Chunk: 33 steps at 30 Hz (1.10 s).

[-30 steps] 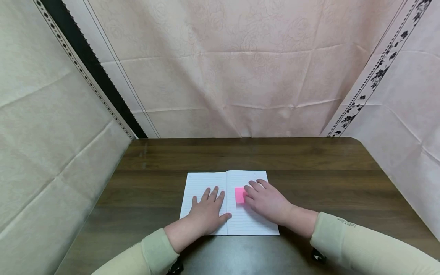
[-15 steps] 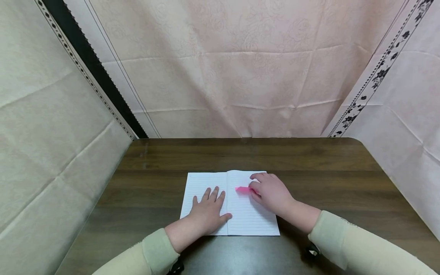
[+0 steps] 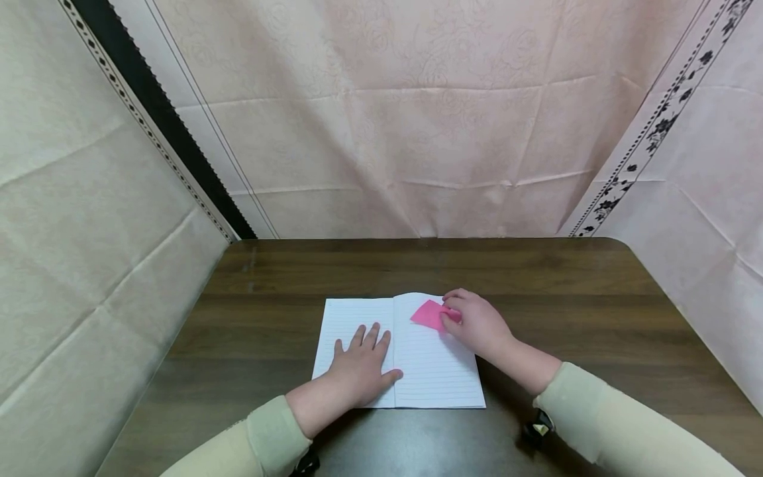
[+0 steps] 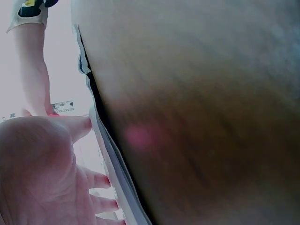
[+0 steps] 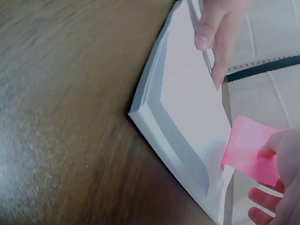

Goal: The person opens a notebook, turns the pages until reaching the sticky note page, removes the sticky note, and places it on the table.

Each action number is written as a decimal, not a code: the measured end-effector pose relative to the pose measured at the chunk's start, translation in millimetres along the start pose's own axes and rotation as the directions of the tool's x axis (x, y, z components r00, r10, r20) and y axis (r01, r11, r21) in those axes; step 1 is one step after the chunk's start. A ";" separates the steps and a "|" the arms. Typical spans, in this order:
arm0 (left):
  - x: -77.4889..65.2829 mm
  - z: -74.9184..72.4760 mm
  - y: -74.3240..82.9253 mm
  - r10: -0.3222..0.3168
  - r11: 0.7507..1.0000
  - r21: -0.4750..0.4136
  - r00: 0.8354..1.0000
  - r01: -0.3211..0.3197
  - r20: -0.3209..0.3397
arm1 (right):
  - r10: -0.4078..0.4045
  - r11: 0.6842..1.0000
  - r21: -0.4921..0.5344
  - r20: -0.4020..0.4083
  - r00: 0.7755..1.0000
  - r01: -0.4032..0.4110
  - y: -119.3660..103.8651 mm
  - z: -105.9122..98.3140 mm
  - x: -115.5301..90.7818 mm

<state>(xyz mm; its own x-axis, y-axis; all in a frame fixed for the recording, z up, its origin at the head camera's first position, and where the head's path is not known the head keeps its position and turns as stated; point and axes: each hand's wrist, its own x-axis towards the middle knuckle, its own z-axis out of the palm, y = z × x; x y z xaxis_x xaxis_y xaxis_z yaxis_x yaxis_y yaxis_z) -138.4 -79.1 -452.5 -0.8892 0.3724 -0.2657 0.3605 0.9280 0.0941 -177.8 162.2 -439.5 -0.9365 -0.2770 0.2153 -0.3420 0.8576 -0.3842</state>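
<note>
An open lined notebook (image 3: 435, 377) lies on the table. My left hand (image 3: 360, 374) rests flat on its left page with fingers spread, the thumb reaching toward the centre fold. Over the upper part of the right page, my right hand (image 3: 479, 324) pinches a pink sticky note (image 3: 426, 315) between thumb and fingers. In the right wrist view the sticky note (image 5: 248, 150) stands tilted up off the page, its lower left edge close to the paper. The left wrist view shows the palm side of my left hand (image 4: 42, 164) at the notebook's edge.
The brown wooden table (image 3: 268, 331) extends around the notebook on all sides. Pale cloth (image 3: 417, 132) hangs behind the table and on both sides. A black device (image 3: 539, 424) sits under the right sleeve.
My right hand has gone from lying beside the flat sticky note to pinching it, and has lifted it up and toward the page's top. My left hand has stayed put.
</note>
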 end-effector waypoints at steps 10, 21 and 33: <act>-0.9 -2.4 1.4 0.000 1.000 0.005 1.000 0.000 0.001 | 0.215 0.940 0.258 0.059 0.975 -0.223 13.8 -2.0 -2.8; 0.2 -0.3 0.4 0.005 1.000 0.007 1.000 -0.005 0.000 | 0.383 0.831 0.389 0.120 0.916 -0.398 30.0 -2.2 -8.0; -0.1 -0.6 0.5 0.007 1.000 0.009 1.000 -0.007 0.004 | 0.424 0.796 0.428 0.108 0.899 -0.427 37.1 -9.0 -10.8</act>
<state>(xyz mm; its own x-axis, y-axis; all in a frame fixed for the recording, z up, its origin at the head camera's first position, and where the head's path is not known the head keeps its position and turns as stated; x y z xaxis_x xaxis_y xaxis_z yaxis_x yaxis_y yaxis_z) -138.4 -78.6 -451.8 -0.8857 0.3785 -0.2690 0.3689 0.9254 0.0871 -179.6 200.8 -448.0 -0.9955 0.0676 -0.0663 0.0939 0.6156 -0.7825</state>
